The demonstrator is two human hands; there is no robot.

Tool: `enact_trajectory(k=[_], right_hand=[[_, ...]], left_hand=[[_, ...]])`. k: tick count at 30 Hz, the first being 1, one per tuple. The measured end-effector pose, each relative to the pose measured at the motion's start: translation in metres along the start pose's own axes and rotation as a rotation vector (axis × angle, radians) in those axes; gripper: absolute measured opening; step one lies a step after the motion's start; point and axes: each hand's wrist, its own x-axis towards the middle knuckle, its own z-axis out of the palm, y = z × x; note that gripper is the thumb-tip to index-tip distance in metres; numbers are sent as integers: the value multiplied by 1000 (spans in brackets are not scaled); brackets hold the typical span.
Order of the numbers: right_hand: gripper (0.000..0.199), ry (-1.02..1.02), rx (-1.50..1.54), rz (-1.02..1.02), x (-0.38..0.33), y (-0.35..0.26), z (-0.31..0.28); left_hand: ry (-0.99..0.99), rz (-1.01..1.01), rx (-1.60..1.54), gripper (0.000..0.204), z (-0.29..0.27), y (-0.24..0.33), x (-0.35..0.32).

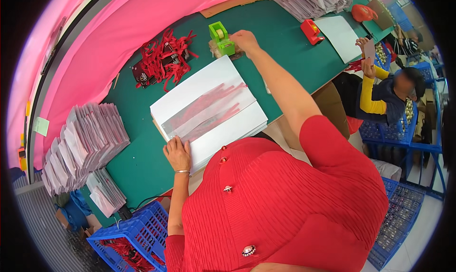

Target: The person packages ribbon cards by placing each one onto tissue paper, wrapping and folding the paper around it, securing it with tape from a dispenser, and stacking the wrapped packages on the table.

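Translucent grey plastic sleeve showing red strips (204, 113): it lies on our stack of white rectangular paper sheets (202, 79).
Bare left hand (177, 154): resting flat, grasping nothing, at the sleeve's lower-left end; light, even pressure should keep the film smooth.
Bare right hand (245, 41): fingers curled beside the bright green plastic tape dispenser (219, 32); we cannot tell whether they pinch tape. A straight pull seems tidiest.
Smooth green tabletop (273, 32): we have open room right of that dispenser; leftward, tangled red ribbons (166, 58) and white packets (88, 136) limit us.
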Motion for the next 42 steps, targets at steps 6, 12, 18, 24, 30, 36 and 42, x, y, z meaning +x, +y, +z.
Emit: enact_trajectory(k=[6, 12, 18, 24, 30, 36, 42], right_hand=[[26, -228, 233, 442, 19, -12, 19], [28, -124, 531, 508, 31, -15, 22], [30, -56, 537, 546, -29, -41, 7], [47, 8, 342, 587, -46, -5, 16], [39, 69, -65, 371, -6, 48, 38], [40, -93, -418, 406, -39, 70, 21], [16, -471, 325, 409, -178, -19, 66]], left_hand=[[10, -13, 10, 45, 2, -1, -2], [18, -17, 4, 46, 2, -1, 0], [5, -51, 14, 45, 3, -1, -4], [-1, -41, 13, 45, 0, 1, -2], [38, 8, -2, 45, 2, 1, 4], [68, 4, -27, 45, 2, -2, -1], [68, -35, -11, 46, 11, -8, -16]])
